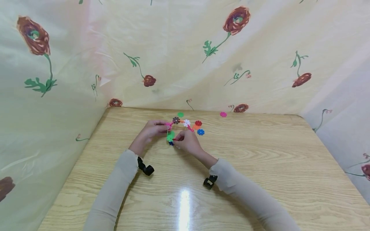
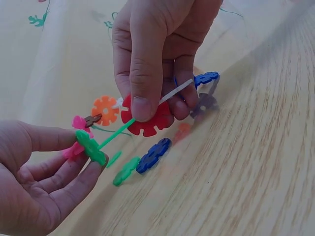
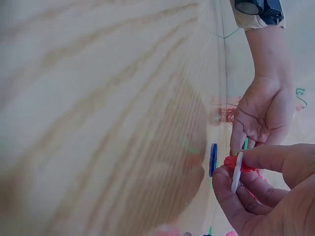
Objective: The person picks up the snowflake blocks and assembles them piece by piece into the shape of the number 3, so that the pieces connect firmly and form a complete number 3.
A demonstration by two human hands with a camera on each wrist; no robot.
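My left hand [image 1: 155, 128] pinches a green notched flower disc [image 2: 90, 147] between thumb and fingers, with pink discs [image 2: 75, 150] right behind it. A second green disc [image 2: 116, 134], seen edge-on, runs from it to a red disc [image 2: 145, 129]. My right hand [image 1: 189, 141] grips this red disc between thumb and fingers, close in front of the left hand. Slotted across the red one, a white disc [image 3: 237, 172] shows edge-on in the right wrist view. From the left hand a linked chain continues through a brown disc [image 1: 176, 120] and a white disc [image 1: 186, 123].
Near the chain's right end lie a red disc [image 1: 198, 123] and a blue disc [image 1: 200, 132]. Farther back are a green disc [image 1: 180, 114] and a pink disc [image 1: 223, 114], by the flowered cloth [image 1: 173, 64] behind the wooden table [image 1: 260, 154].
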